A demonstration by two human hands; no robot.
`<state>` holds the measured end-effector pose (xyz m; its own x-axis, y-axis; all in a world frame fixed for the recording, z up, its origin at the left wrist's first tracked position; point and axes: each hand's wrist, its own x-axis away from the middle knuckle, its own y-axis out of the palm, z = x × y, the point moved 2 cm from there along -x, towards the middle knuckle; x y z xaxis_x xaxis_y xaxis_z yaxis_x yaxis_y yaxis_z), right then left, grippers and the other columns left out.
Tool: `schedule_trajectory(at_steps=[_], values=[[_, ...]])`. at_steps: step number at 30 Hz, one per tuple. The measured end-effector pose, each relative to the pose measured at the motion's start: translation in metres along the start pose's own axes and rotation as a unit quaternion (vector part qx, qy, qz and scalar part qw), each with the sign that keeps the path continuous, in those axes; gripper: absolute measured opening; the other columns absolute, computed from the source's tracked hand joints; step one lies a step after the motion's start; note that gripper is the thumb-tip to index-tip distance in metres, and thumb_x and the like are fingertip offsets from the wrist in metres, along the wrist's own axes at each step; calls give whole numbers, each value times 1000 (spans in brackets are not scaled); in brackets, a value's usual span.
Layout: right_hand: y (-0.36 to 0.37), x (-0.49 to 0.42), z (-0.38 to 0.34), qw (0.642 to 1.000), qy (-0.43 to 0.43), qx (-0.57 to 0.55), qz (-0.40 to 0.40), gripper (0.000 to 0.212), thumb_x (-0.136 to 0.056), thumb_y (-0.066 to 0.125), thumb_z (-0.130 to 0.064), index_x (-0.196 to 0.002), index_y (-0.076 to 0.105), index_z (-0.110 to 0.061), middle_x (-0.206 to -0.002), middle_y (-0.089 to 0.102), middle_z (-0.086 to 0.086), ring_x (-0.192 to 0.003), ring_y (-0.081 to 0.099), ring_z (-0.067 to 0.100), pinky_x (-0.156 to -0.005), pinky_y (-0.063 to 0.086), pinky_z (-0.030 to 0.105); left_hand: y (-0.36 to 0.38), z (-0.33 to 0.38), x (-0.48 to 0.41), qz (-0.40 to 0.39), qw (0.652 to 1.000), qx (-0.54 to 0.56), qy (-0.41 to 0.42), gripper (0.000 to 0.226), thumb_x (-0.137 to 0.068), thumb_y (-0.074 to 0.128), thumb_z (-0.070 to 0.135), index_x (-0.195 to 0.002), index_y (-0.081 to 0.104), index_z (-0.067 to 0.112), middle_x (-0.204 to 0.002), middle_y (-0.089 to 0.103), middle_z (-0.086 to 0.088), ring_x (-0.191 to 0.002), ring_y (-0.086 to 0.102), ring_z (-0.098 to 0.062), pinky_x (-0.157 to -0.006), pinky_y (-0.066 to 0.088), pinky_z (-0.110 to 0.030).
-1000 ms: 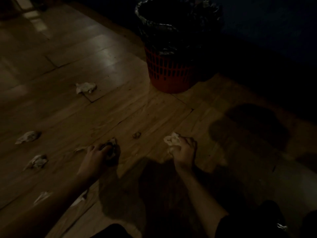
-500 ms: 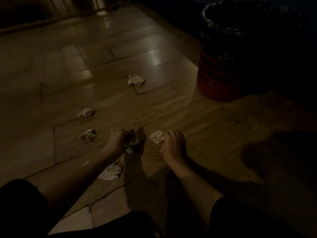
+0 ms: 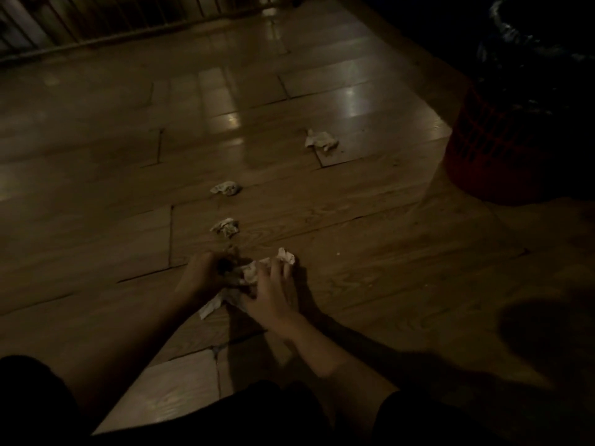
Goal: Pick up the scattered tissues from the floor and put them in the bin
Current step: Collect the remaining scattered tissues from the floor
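Kneeling low over a dim wooden floor (image 3: 370,284), head view only. Left hand (image 3: 206,275) down at floor level, fingers curled around a crumpled tissue (image 3: 249,272) that shows pale between the two hands; grip closed on it, though the dark blurs the fingertips. Right hand (image 3: 270,294) close beside the left, nearly touching, fingers bent and pinching a second tissue wad (image 3: 286,255) that sticks out above the knuckles. Flat pale tissue strip (image 3: 211,309) lying on the floor under the wrists, partly hidden by them. Three more loose tissues on the boards beyond the hands: nearest wad (image 3: 225,227) just ahead of the left hand, middle wad (image 3: 227,188) farther on in the same line, far tissue (image 3: 321,141) off to the right, near the bin. Red slatted bin (image 3: 495,146) with a dark liner (image 3: 528,46) standing upright at the right edge, well apart from both hands. Railing bars (image 3: 96,17) along the top left. Dark clothing (image 3: 273,413) at the bottom edge.
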<state>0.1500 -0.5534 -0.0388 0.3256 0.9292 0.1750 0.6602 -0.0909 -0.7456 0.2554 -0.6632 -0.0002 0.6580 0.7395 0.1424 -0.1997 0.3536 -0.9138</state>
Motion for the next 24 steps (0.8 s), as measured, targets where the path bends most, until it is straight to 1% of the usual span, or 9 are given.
schedule_trajectory(at_steps=[2, 4, 6, 7, 10, 12, 17, 20, 24], values=[[9, 7, 1, 997, -49, 57, 23, 54, -85, 58, -27, -132, 36, -11, -142, 31, 16, -129, 25, 38, -105, 33, 46, 6, -16, 8, -27, 999, -34, 7, 32, -67, 70, 22, -96, 69, 9, -96, 67, -16, -83, 65, -32, -70, 53, -34], [13, 10, 4, 989, -105, 84, 64, 34, -85, 53, -10, -119, 50, -6, -126, 49, 17, -118, 41, 36, -95, 44, 43, 12, -22, 13, -50, 998, -44, 18, 41, -62, 64, 31, -94, 67, 4, -96, 63, -22, -81, 63, -37, -69, 50, -34], [11, 6, 8, 979, -139, 108, 103, 23, -81, 55, -3, -103, 61, -4, -110, 59, 16, -105, 51, 34, -83, 51, 42, 14, -18, 14, -62, 997, -42, 22, 46, -61, 69, 23, -102, 65, 3, -109, 61, -23, -90, 62, -38, -74, 46, -30], [8, 3, 11, 974, -147, 125, 121, 21, -80, 57, -3, -100, 64, -4, -112, 60, 17, -108, 51, 35, -85, 52, 46, 16, -15, 13, -57, 997, -38, 23, 49, -61, 74, 16, -108, 64, 4, -116, 59, -21, -97, 62, -37, -78, 45, -29], [-9, -8, 23, 973, -115, 153, 127, 22, -83, 55, -9, -103, 62, -9, -144, 36, 18, -134, 25, 41, -109, 28, 59, 20, -4, 1, -32, 999, -9, 10, 37, -68, 73, 6, -104, 66, 9, -114, 63, -19, -101, 62, -35, -78, 49, -33], [-17, -14, 32, 983, -78, 119, 120, 28, -85, 51, -7, -112, 57, -12, -147, 30, 17, -138, 18, 39, -110, 26, 54, 22, 3, -7, -24, 1000, 6, 9, 27, -71, 69, 4, -98, 67, 10, -105, 66, -17, -98, 61, -34, -76, 51, -36], [-19, -8, 46, 986, -87, 53, 134, 31, -87, 48, 1, -115, 58, -7, -129, 52, 11, -119, 43, 28, -92, 45, 36, 20, 25, -21, -6, 1000, 21, 18, 28, -71, 68, 3, -99, 68, 6, -98, 69, -20, -93, 64, -34, -75, 50, -35], [-44, -12, 64, 985, -49, 13, 162, 33, -85, 51, 3, -116, 57, -6, -127, 54, 12, -121, 44, 28, -97, 43, 36, 6, 52, -35, -7, 998, 48, 36, 27, -74, 70, 4, -101, 68, 4, -101, 72, -18, -95, 66, -29, -74, 43, -24], [-135, -27, 82, 967, -34, -22, 251, 32, -76, 59, 6, -107, 62, 0, -110, 61, 20, -104, 52, 36, -86, 40, 34, -43, 117, -81, 19, 990, 100, 94, 29, -75, 72, 6, -103, 67, 2, -101, 71, -16, -91, 64, -19, -75, 42, -24]])
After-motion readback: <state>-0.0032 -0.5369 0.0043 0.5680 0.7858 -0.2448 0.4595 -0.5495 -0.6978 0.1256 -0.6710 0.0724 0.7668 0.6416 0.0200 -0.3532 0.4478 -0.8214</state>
